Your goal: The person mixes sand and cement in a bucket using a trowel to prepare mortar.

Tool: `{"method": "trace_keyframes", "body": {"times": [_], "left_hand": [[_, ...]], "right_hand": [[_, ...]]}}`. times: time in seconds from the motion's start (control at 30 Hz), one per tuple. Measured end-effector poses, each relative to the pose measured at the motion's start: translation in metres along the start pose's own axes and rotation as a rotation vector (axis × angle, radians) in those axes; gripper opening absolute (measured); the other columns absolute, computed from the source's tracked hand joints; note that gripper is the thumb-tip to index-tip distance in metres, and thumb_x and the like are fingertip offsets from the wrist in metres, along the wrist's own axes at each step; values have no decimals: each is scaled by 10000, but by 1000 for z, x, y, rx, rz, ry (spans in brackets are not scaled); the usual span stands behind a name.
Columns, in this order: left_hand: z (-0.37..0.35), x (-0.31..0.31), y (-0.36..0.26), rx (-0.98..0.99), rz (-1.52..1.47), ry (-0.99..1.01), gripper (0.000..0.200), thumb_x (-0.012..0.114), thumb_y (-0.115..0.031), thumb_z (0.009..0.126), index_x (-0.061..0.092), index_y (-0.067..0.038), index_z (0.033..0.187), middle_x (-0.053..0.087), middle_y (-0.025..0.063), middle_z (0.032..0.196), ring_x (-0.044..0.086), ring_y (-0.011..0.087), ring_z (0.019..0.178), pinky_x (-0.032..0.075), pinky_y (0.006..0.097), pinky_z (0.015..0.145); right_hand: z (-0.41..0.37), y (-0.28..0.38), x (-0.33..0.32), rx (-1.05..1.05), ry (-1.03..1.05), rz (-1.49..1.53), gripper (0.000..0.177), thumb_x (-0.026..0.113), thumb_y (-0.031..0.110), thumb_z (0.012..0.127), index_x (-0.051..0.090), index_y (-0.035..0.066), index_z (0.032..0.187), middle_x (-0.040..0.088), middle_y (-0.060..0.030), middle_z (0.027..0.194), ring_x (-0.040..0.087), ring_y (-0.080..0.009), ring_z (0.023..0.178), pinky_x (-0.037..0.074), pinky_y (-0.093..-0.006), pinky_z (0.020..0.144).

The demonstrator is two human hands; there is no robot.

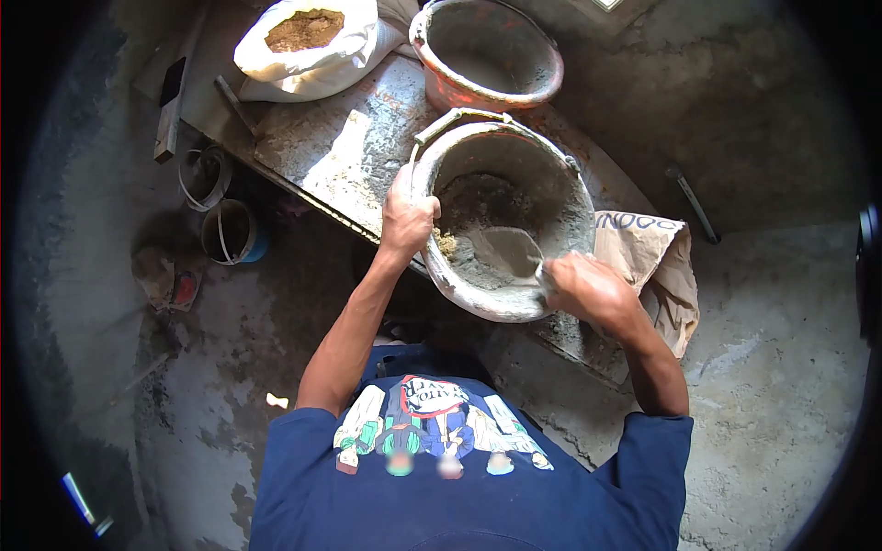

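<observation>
A cement-crusted bucket (581,234) stands on a board in front of me, its mouth facing up and its handle (459,117) folded toward the far side. My left hand (409,220) is closed around the bucket's left rim, beside the handle's end. In my right hand (593,289), at the near right rim, is a trowel; its blade (510,252) reaches inside over the grey powdery mix (482,207). The fingers hide most of the trowel's grip. A small yellowish clump of sand (446,243) lies against the inner left wall.
Behind the bucket is a reddish, cement-stained tub (443,94). A white sack (367,64) with brown sand stands at the far left of the board (303,138). A brown paper bag (675,285) lies at right. Two small pails (241,241) are on the floor at left.
</observation>
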State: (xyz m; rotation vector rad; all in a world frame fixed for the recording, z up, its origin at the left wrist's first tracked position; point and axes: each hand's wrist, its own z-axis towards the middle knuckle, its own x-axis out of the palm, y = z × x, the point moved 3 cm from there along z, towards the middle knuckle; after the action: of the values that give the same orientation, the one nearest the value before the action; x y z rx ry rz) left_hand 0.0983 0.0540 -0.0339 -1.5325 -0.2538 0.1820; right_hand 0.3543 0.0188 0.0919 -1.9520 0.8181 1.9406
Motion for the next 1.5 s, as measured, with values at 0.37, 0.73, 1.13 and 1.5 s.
{"method": "trace_keyframes", "body": {"times": [0.37, 0.73, 1.13, 1.5], "left_hand": [[1, 1, 5, -6, -36, -54, 393, 549, -51, 607, 527, 24, 992, 550, 145, 824, 538, 266, 740, 465, 365, 682], [2, 1, 6, 61, -31, -51, 366, 551, -48, 626, 529, 21, 985, 541, 135, 813, 535, 242, 731, 464, 357, 672], [-1, 0, 0, 42, 26, -67, 378, 551, -51, 619, 527, 19, 990, 548, 132, 787, 536, 243, 697, 468, 358, 651], [1, 1, 3, 79, 67, -94, 376, 537, -44, 622, 533, 17, 993, 549, 132, 784, 535, 247, 700, 466, 358, 661]], "right_hand": [[-3, 3, -33, 55, 33, -46, 443, 717, 92, 649, 518, 63, 1043, 570, -83, 880, 585, -276, 846, 461, -379, 732], [2, -18, -5, 77, -65, -220, 334, 660, 124, 702, 541, 70, 1009, 543, -65, 827, 561, -240, 813, 398, -393, 769], [40, -13, -8, 463, 248, -462, 329, 526, 121, 855, 504, 2, 1160, 592, -164, 946, 607, -289, 880, 457, -428, 714], [31, 1, -27, 324, 313, -582, 141, 489, 97, 835, 603, 25, 878, 613, -149, 762, 649, -238, 700, 494, -343, 594]]}}
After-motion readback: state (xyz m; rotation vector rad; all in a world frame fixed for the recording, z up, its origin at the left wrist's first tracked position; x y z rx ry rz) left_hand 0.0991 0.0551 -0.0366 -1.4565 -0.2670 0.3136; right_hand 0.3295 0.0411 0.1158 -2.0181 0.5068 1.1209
